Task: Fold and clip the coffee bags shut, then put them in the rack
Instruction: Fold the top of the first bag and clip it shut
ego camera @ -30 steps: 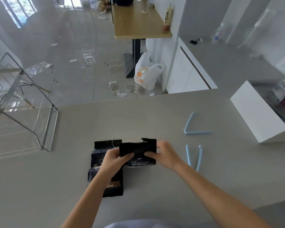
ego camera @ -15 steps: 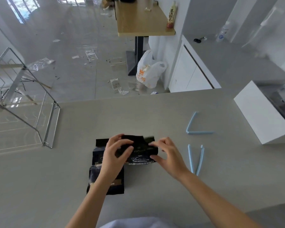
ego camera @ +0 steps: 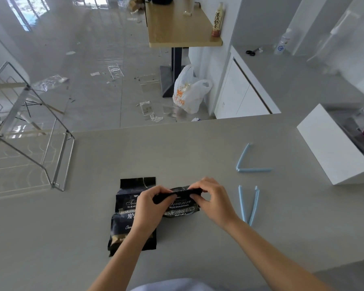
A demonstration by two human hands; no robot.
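Both hands are working the top of one coffee bag [ego camera: 180, 207]. The left hand [ego camera: 148, 204] is pinching the left end of the rolled top edge [ego camera: 172, 194], with fingers curled over it and thumb tucked under. The right hand [ego camera: 213, 199] is gripping the right end, its fingertips [ego camera: 194, 189] hooking over the fold from above and the thumb pressing the front just below. The bag is sitting right under and between the two sets of fingers, label facing up toward the camera, bottom resting on the counter [ego camera: 177, 148].

Versus half a second ago, the top is now lying rolled down into a narrow dark strip. Back then it was wider and looser, with the left fingers spread across it. A second ago the flap was standing taller between the hands. Both sets of fingers are curling tighter now.

The second coffee bag [ego camera: 124, 227] is lying flat just left of and beneath the left fingers and wrist, top unfolded, not shifted. Two blue clips are lying open to the right of the right fingers. The near clip [ego camera: 242, 203] is just beside the right wrist and the far clip [ego camera: 254, 170] is further out beyond it, both unmoved. The wire rack [ego camera: 58, 164] is standing well left of the left fingers. The white box [ego camera: 328, 148] is sitting far right, past the clips.
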